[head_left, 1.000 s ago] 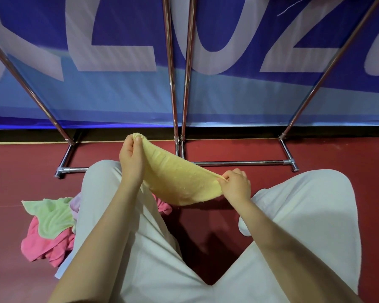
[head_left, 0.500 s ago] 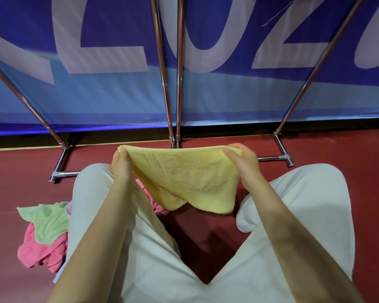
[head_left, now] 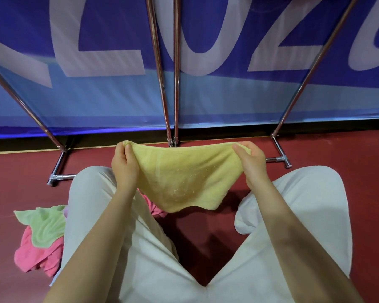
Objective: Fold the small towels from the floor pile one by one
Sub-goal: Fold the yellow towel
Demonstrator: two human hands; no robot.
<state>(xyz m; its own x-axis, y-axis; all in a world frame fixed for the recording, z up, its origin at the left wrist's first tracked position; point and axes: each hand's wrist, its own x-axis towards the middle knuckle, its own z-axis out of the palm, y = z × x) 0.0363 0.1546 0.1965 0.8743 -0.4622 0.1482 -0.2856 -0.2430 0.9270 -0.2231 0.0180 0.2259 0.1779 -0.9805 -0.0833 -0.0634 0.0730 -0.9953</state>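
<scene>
Two hands up: left hand and right hand each pinch a top corner of the yellow towel, stretched in air above the knees. Green towel on pink towels left, partly hidden behind white trousers. Chrome stand, blue banner behind.

One yellow towel, one green towel, pink towels of uncertain number, two hands, four metal poles.
</scene>
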